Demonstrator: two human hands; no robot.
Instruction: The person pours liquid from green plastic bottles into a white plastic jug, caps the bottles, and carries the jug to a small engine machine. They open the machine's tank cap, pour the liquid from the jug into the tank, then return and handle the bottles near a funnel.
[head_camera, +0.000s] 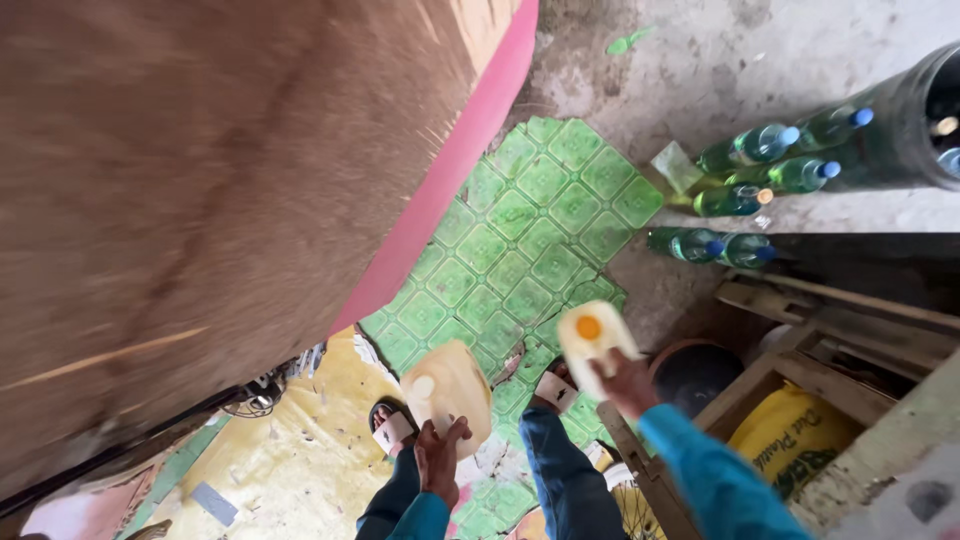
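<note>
Nearest the lens: brown wooden board (200, 170) with a pink edge filled the upper left of the frame, blurred and close.
Left hand (440, 462): at lower centre, its grip was closed on the bottom edge of a tan jug (450, 395) with a pale cap, held tilted above the floor.
Right hand (628, 382): right of centre, its grip was wrapped around a cream jug (592, 345) with an orange cap, cap end towards the camera.
Sleeves: both arms wore blue.
Below the jugs: legs in dark trousers and sandalled feet (393, 428) stood on a green patterned mat (540, 210) and a yellow sheet (290, 470).
Upper right: green bottles (760, 170) with blue caps lay clustered on the concrete floor beside a dark drum (915, 120).
Lower right: wooden crate (800, 390) held a yellow sack (795, 430), with a dark round pot (695, 375) just beside it.
Risk: judging by the hold, the tan jug was pinched only at its edge, so it could slip and drop onto the feet. Whether either cap was tight could not be told; a loose one could spill contents onto the mat. The board hung close overhead and could be knocked if a jug was raised.
</note>
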